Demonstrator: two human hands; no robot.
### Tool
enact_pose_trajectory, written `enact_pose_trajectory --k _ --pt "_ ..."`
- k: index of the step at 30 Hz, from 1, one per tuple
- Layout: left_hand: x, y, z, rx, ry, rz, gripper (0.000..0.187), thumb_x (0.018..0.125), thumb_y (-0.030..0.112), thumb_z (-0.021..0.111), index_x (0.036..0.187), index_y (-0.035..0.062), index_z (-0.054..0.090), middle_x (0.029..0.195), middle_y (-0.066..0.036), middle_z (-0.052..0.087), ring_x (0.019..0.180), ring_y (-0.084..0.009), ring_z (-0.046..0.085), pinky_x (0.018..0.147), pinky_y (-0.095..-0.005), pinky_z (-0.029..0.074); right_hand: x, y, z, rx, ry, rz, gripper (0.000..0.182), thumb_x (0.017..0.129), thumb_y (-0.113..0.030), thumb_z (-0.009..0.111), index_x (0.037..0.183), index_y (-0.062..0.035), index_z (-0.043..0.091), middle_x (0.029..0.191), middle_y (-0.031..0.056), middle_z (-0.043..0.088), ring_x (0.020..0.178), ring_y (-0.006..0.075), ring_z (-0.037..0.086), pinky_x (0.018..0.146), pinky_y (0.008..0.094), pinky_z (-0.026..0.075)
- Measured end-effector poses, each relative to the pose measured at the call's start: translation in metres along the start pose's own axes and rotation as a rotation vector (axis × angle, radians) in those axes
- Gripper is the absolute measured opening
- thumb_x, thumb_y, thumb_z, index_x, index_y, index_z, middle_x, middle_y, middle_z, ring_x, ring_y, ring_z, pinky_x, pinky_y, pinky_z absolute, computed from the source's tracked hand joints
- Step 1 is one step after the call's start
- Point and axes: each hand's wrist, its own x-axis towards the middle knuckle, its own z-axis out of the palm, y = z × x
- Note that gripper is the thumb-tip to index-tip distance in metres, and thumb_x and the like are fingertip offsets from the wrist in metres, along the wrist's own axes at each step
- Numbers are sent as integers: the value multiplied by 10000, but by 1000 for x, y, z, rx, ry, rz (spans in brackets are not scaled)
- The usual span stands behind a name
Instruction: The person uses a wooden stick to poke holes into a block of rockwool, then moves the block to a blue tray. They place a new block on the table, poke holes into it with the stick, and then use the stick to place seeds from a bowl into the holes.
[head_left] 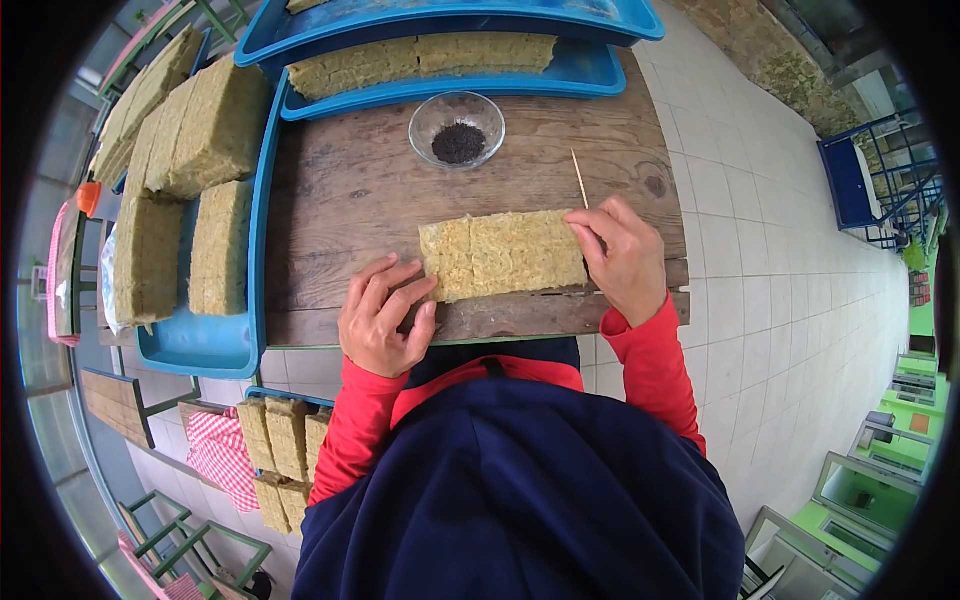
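A yellowish fibrous slab (505, 255) lies flat on the wooden table (350, 170), near its front edge. My left hand (385, 315) rests at the slab's left end, fingers apart, fingertips touching its side. At the slab's upper right corner, my right hand (622, 255) has thumb and index finger pressed together; whatever may be between them is too small to make out. Just above that hand lies a thin wooden stick (580, 178). A glass bowl (457, 130) holding dark grains stands beyond the slab.
Blue trays (590, 82) with similar slabs line the table's far side. Another blue tray (258, 250) on the left holds stacked fibrous blocks (222, 245). More blocks (287, 440) sit lower left, beside a red checked cloth (220, 452). Tiled floor (740, 260) extends right.
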Motion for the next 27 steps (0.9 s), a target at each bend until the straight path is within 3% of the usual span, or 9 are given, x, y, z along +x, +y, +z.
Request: enact_pose_trajectory --k 4,9,12,27 --pt "2 -2 0 27 21 55 215 713 132 707 927 118 725 1001 -52 679 1018 -304 617 844 -380 517 -1 -2 -4 10 16 -5 53 798 -70 698 847 -88 693 764 58 552 628 264 603 560 367 484" --pt "1 -1 1 25 29 49 232 709 128 710 941 108 720 1009 -58 677 1019 -305 619 845 -380 516 -10 -6 -20 50 8 195 26 811 -82 697 830 -67 688 746 87 565 608 282 586 555 361 459" --pt "2 -1 -2 29 26 53 258 710 129 713 966 97 714 1016 -63 678 1023 -302 619 852 -379 514 -19 -6 -27 30 -112 202 33 816 -94 697 827 -64 687 731 103 558 598 288 574 553 367 444" --pt "-3 3 -16 -67 -16 -177 377 785 154 703 1139 36 647 1125 -156 632 1084 -351 572 930 -417 464 -20 -34 -7 180 -120 163 62 822 -105 693 846 -54 669 758 111 594 639 308 608 581 391 471"
